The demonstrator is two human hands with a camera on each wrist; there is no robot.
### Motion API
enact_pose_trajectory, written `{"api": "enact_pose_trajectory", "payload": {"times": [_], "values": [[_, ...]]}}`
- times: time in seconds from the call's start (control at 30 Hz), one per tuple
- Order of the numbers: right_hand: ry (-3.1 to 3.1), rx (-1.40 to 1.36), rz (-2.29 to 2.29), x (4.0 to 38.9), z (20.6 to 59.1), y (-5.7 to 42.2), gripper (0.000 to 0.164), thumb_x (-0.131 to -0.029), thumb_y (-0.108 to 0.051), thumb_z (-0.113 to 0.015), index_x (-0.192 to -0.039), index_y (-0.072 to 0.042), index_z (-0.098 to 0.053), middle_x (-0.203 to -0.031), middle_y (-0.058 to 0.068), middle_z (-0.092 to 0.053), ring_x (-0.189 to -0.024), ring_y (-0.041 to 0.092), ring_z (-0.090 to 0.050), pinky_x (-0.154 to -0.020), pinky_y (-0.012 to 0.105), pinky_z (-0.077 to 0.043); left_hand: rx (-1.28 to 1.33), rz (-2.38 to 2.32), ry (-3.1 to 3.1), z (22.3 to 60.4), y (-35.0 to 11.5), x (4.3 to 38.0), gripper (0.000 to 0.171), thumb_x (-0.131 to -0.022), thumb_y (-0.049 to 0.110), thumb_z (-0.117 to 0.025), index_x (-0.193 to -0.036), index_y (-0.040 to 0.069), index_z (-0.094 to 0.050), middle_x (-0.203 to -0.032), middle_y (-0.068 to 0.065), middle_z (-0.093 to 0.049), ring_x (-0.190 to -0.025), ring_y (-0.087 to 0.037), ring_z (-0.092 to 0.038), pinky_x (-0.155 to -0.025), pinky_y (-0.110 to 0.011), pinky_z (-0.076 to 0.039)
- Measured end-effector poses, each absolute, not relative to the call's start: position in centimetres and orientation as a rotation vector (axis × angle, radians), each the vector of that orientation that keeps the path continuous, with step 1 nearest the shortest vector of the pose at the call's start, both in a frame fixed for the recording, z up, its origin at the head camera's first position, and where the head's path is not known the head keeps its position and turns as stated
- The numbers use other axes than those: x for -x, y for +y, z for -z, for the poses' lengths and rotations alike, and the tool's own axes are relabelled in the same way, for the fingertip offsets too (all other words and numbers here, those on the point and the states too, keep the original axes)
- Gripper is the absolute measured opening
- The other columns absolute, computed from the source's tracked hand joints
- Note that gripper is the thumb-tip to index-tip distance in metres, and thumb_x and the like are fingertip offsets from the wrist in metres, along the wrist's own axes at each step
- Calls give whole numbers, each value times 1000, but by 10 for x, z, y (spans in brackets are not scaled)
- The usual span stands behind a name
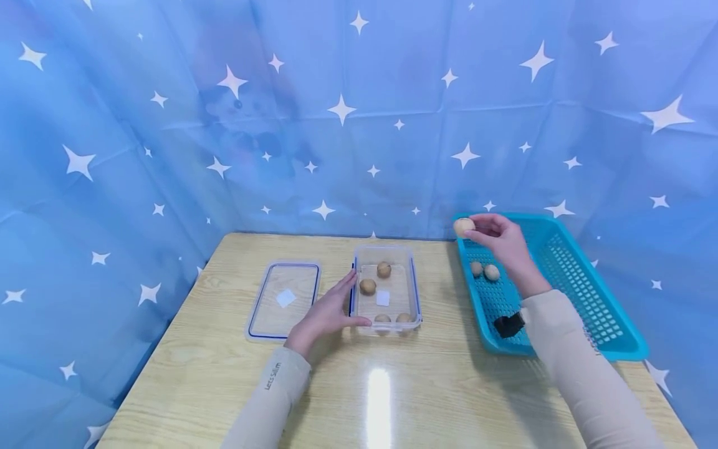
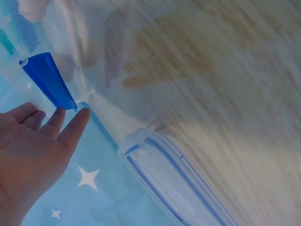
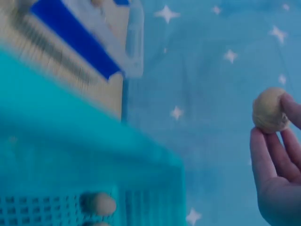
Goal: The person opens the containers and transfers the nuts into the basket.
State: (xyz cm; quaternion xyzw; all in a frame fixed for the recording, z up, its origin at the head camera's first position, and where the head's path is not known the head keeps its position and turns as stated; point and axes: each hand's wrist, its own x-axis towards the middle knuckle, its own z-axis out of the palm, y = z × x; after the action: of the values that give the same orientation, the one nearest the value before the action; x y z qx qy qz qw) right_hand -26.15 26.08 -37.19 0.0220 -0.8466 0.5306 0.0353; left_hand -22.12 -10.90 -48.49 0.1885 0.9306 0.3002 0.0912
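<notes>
My right hand (image 1: 509, 244) pinches a walnut (image 1: 463, 226) between thumb and fingertips, above the far left rim of a turquoise basket (image 1: 589, 293). The right wrist view shows the same pale, round walnut (image 3: 270, 111) at the fingertips. Two more walnuts (image 1: 491, 272) lie inside the basket. My left hand (image 1: 331, 309) rests against the left side of a clear plastic container (image 1: 399, 288), fingers extended and thumb at its near corner. Several walnuts (image 1: 384, 269) sit within that container. In the left wrist view, the fingertips are at its blue locking flap (image 2: 51, 80).
A clear lid (image 1: 297, 282) with a blue seal lies flat on the wooden table (image 1: 325, 399), left of the container. Behind the table hangs a blue cloth (image 1: 392, 143) with white stars. A black wrist strap piece (image 1: 509, 325) hangs over the basket.
</notes>
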Motion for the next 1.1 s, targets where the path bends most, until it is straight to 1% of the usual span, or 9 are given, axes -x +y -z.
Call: {"api": "enact_pose_trajectory", "payload": {"times": [0.2,0.33,0.47,0.6,0.73,0.8,0.87,0.97,1.1], "values": [[-2593,36,-1658,269,379,282,64,-93,-50,-64,-144,-13,-49,-124,-16,-56,-105,-8,-51,-113,51,-41,-550,-886,2773,484,-113,222,116,-74,59,-79,-161,19,-13,-170,0,-8,-152,-31,-27,-123,-51,-29],[-2607,48,-1653,272,388,293,65,-94,-50,-62,-144,-12,-48,-120,-19,-55,-104,-8,-50,-112,55,-40,-531,-899,2778,484,-116,222,116,-74,57,-80,-161,19,-14,-170,0,-10,-151,-33,-28,-122,-53,-30],[-2630,72,-1618,275,400,308,65,-95,-49,-61,-145,-10,-47,-116,-23,-53,-102,-9,-49,-101,34,-48,-537,-889,2777,483,-116,223,116,-74,59,-80,-161,18,-15,-170,2,-9,-152,-31,-26,-122,-52,-30],[-2631,102,-1603,279,413,322,64,-96,-46,-60,-146,-9,-46,-116,-24,-52,-101,-11,-48,-83,10,-45,-559,-887,2779,483,-115,224,116,-74,61,-78,-161,15,-17,-170,2,-9,-153,-30,-25,-122,-51,-30],[-2619,108,-1608,281,426,334,63,-98,-43,-60,-147,-6,-44,-114,-25,-51,-100,-12,-48,-78,5,-47,-561,-870,2786,484,-114,225,116,-74,63,-77,-161,16,-17,-170,3,-9,-153,-29,-25,-122,-51,-31],[-2640,123,-1582,280,431,339,64,-98,-45,-59,-146,-5,-45,-113,-24,-51,-99,-11,-47,-82,11,-49,-559,-859,2785,484,-114,225,116,-74,63,-77,-161,16,-16,-170,3,-8,-153,-29,-25,-122,-50,-31],[-2678,140,-1551,279,438,345,66,-98,-48,-58,-146,-5,-44,-116,-19,-52,-98,-11,-45,-88,21,-51,-556,-862,2784,484,-113,225,116,-74,63,-77,-161,16,-17,-170,4,-9,-152,-30,-26,-122,-51,-31],[-2762,145,-1545,278,448,355,71,-99,-49,-54,-149,-1,-39,-132,1,-52,-95,-14,-45,-96,37,-53,-560,-871,2784,484,-112,224,115,-74,61,-78,-161,16,-18,-170,3,-10,-152,-30,-27,-121,-52,-32],[-2867,123,-1627,280,463,365,73,-103,-42,-51,-152,8,-29,-149,30,-36,-88,-20,-49,-97,36,-58,-564,-866,2781,486,-111,222,115,-73,63,-78,-160,16,-19,-170,3,-11,-152,-30,-28,-121,-52,-33]]}}
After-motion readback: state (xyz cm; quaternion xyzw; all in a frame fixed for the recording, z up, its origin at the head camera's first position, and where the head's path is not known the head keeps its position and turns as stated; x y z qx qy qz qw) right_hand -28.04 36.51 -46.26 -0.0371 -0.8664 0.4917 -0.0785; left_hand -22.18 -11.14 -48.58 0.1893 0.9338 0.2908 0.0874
